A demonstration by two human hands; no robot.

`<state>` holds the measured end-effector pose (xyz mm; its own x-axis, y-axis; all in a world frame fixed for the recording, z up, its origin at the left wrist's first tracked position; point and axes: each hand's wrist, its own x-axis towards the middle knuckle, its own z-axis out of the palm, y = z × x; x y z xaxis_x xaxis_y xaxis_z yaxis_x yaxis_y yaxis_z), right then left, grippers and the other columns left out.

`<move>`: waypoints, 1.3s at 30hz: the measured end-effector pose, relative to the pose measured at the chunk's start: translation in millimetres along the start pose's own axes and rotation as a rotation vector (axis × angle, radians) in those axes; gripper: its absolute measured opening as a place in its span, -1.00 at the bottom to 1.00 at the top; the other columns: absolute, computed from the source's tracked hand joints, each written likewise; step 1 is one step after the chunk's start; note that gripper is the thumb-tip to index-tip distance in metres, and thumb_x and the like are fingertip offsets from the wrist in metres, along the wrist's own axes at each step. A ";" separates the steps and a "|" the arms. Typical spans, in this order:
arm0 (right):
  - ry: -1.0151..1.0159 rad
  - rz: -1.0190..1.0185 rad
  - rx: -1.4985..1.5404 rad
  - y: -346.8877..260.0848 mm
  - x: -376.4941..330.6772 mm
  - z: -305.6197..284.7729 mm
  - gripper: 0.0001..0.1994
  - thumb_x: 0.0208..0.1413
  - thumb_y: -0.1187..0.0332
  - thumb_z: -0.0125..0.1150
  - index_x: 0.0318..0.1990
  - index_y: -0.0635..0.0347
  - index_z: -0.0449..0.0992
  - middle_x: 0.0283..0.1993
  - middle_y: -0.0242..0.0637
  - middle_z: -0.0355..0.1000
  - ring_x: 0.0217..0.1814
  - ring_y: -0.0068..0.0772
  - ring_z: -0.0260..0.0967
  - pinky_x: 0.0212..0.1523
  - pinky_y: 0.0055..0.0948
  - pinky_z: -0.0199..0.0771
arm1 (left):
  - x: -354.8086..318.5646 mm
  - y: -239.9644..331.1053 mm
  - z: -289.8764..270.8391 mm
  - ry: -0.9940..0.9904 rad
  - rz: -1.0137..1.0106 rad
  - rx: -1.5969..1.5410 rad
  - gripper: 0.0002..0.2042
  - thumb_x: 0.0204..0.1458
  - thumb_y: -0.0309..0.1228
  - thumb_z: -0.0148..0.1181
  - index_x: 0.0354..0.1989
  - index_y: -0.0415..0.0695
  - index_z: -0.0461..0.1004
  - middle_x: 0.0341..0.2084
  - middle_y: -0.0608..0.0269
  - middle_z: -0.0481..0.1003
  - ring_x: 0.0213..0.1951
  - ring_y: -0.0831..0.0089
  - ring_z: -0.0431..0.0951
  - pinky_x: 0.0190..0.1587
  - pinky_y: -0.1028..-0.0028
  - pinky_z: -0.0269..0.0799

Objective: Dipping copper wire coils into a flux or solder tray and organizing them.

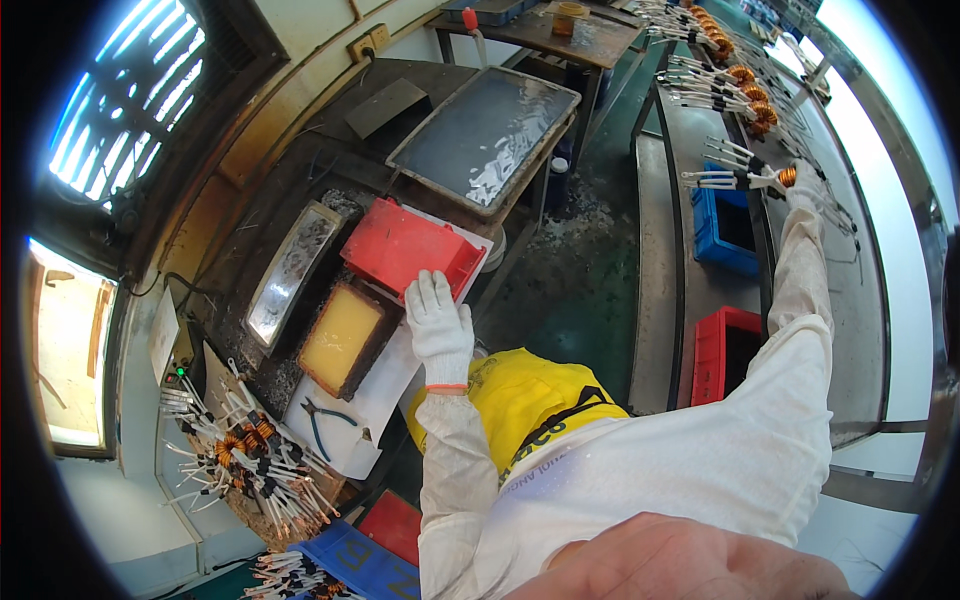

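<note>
My left hand [438,322], in a white glove, lies flat with its fingers spread on the near rim of a red plastic bin [395,245] on the dark workbench. My right arm stretches far out to the bench on the right. There my gloved right hand [806,192] grips a copper toroid coil [787,177] whose long white-sleeved leads [720,180] point left. A yellow apron [525,395] covers my front.
A tray of yellow liquid [340,335] and a shiny metal pot [290,272] sit left of the red bin. Behind is a large metal tray [485,130]. Blue pliers [325,420] and a coil pile [250,460] lie lower left. Blue [722,228] and red [722,352] bins sit under the right bench.
</note>
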<state>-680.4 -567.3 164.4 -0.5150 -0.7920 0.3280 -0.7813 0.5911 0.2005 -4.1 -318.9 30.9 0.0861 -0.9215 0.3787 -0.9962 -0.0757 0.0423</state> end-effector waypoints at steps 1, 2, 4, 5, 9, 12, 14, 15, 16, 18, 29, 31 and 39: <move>-0.005 0.006 0.000 15.7 1.6 16.7 -0.48 0.05 0.41 0.30 0.19 -0.27 0.42 0.29 -0.34 0.35 0.36 -0.24 0.30 0.36 -0.25 0.22 | 1.0 1.2 -0.9 0.003 0.001 -0.012 -0.27 -0.01 -0.19 0.26 0.35 -0.21 0.20 0.32 -0.07 0.23 0.32 -0.07 0.20 0.42 0.05 0.04; -0.048 0.005 0.086 32.4 4.9 40.7 -0.47 0.06 0.43 0.31 0.20 -0.28 0.41 0.31 -0.32 0.32 0.37 -0.22 0.28 0.36 -0.24 0.23 | 2.0 1.7 -1.1 0.005 0.001 -0.024 -0.27 -0.02 -0.20 0.27 0.34 -0.21 0.20 0.32 -0.07 0.23 0.32 -0.07 0.20 0.42 0.04 0.04; -0.092 -0.005 0.174 41.6 11.3 60.7 -0.46 0.06 0.45 0.31 0.21 -0.28 0.40 0.33 -0.31 0.30 0.39 -0.20 0.26 0.36 -0.22 0.24 | 1.2 3.1 -1.8 -0.005 -0.008 -0.028 -0.27 -0.02 -0.22 0.28 0.34 -0.21 0.20 0.32 -0.07 0.23 0.32 -0.08 0.19 0.42 0.04 0.05; -0.042 -0.015 0.146 42.0 12.9 65.4 -0.46 0.08 0.44 0.30 0.23 -0.28 0.39 0.34 -0.29 0.29 0.39 -0.19 0.25 0.36 -0.22 0.26 | 1.3 3.6 -1.9 -0.011 -0.015 -0.035 -0.27 -0.03 -0.23 0.29 0.34 -0.21 0.20 0.31 -0.07 0.23 0.32 -0.09 0.19 0.42 0.03 0.06; 0.021 -0.008 0.055 4.6 1.6 60.0 -0.34 0.14 0.40 0.27 0.35 -0.47 0.22 0.36 -0.26 0.25 0.41 -0.02 0.20 0.34 -0.10 0.27 | -8.6 -0.7 0.6 0.012 -0.025 0.001 -0.27 -0.03 -0.23 0.29 0.34 -0.21 0.19 0.32 -0.08 0.22 0.32 -0.10 0.19 0.41 0.02 0.07; -0.054 0.233 0.093 17.5 -7.8 55.5 -0.26 0.16 0.42 0.24 0.40 -0.61 0.10 0.43 -0.16 0.12 0.44 0.15 0.12 0.34 0.02 0.26 | 0.4 5.3 -0.4 0.026 0.016 -0.020 -0.26 -0.03 -0.25 0.30 0.34 -0.21 0.19 0.33 -0.08 0.21 0.32 -0.11 0.18 0.41 0.01 0.07; 0.017 0.235 0.456 20.1 -4.5 75.9 -0.25 0.16 0.43 0.19 0.42 -0.57 0.09 0.49 0.07 -0.07 0.47 0.21 0.05 0.43 0.00 0.12 | 2.8 7.7 0.8 0.025 0.009 -0.033 -0.26 -0.04 -0.26 0.31 0.35 -0.20 0.19 0.33 -0.08 0.21 0.33 -0.11 0.18 0.41 0.01 0.08; 0.025 0.228 0.522 18.8 -4.2 79.4 -0.24 0.13 0.32 0.28 0.43 -0.55 0.07 0.51 0.12 -0.19 0.48 0.25 0.00 0.43 -0.01 0.11 | 3.3 8.2 1.3 0.023 0.008 -0.032 -0.26 -0.04 -0.26 0.31 0.35 -0.20 0.19 0.33 -0.08 0.21 0.33 -0.11 0.18 0.41 0.01 0.08; 0.022 0.228 0.521 18.3 -2.3 82.0 -0.24 0.13 0.32 0.28 0.43 -0.55 0.07 0.51 0.12 -0.19 0.48 0.25 0.00 0.43 -0.01 0.11 | 3.9 8.7 1.9 0.023 0.000 -0.032 -0.26 -0.04 -0.27 0.31 0.35 -0.20 0.19 0.33 -0.07 0.21 0.33 -0.10 0.18 0.40 0.01 0.08; 0.027 0.205 0.636 -7.5 -17.7 64.4 -0.20 0.08 0.36 0.33 0.41 -0.57 0.10 0.52 0.09 -0.27 0.51 0.23 -0.06 0.38 -0.04 0.21 | 0.1 7.5 -0.9 0.016 -0.019 -0.009 -0.26 -0.04 -0.27 0.32 0.35 -0.20 0.19 0.33 -0.06 0.21 0.33 -0.10 0.18 0.40 0.01 0.09; 0.362 0.131 0.802 -52.1 58.3 139.0 -0.31 0.11 0.27 0.33 0.38 -0.44 0.18 0.44 0.25 -0.21 0.44 0.29 -0.02 0.31 -0.13 0.22 | 0.1 13.3 -3.6 -0.010 -0.067 -0.037 -0.24 -0.07 -0.29 0.32 0.36 -0.20 0.19 0.33 -0.06 0.21 0.33 -0.13 0.18 0.40 0.03 0.09; 0.515 0.061 0.742 -39.4 77.9 157.8 -0.31 0.10 0.26 0.34 0.38 -0.40 0.19 0.41 0.28 -0.16 0.40 0.29 0.03 0.28 -0.08 0.24 | 2.1 17.5 -3.9 -0.005 -0.071 -0.054 -0.25 -0.07 -0.29 0.32 0.35 -0.20 0.20 0.33 -0.06 0.22 0.33 -0.14 0.18 0.40 0.03 0.09; 0.562 -0.007 0.594 -38.1 135.9 189.1 -0.22 0.14 -0.26 0.09 0.47 -0.37 0.02 0.42 0.34 -0.10 0.45 0.39 -0.06 0.34 0.14 0.17 | 8.9 22.9 -3.2 0.078 -0.116 -0.061 -0.32 -0.08 -0.32 0.29 0.30 -0.20 0.28 0.26 -0.07 0.31 0.29 -0.10 0.25 0.36 0.07 0.16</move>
<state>-787.3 -726.4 26.8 -0.3793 -0.5070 0.7740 -0.9215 0.2821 -0.2667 -26.1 -327.6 38.2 0.2037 -0.8754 0.4384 -0.9772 -0.1547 0.1452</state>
